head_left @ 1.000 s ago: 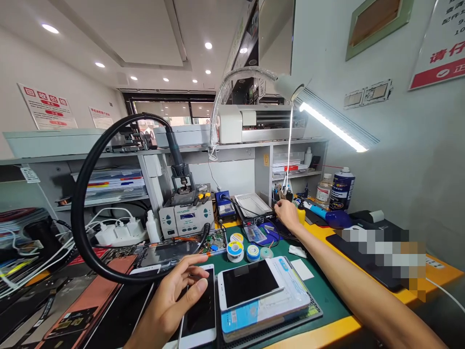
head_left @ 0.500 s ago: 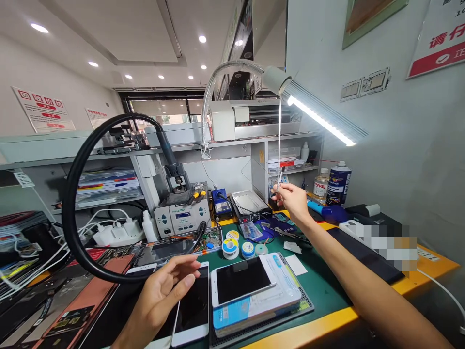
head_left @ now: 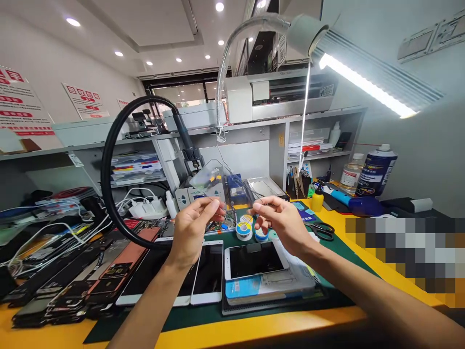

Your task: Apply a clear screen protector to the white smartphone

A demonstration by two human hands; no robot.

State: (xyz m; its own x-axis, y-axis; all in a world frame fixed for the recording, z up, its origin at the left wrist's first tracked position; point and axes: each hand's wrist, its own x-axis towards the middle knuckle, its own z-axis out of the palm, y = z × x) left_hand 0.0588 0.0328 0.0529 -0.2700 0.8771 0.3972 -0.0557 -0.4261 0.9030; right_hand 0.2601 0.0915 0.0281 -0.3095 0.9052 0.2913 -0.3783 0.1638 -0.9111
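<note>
Thin strand (head_left: 254, 190), wire-like, raised above the desk (head_left: 261, 332), back from its front edge; left hand (head_left: 191, 230) and right hand (head_left: 286, 225) each pinch it narrowly between thumb and fingers; judged light, springy, easily kinked; best held near its ends; white phone (head_left: 256, 260) lies below, toward the front edge.

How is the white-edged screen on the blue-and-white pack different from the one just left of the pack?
The pack screen lies sideways; the left screen runs lengthways, front to back. The pack screen sits raised on the pack; the left screen lies lower, beside it. Both have dark faces and white edges.
</note>
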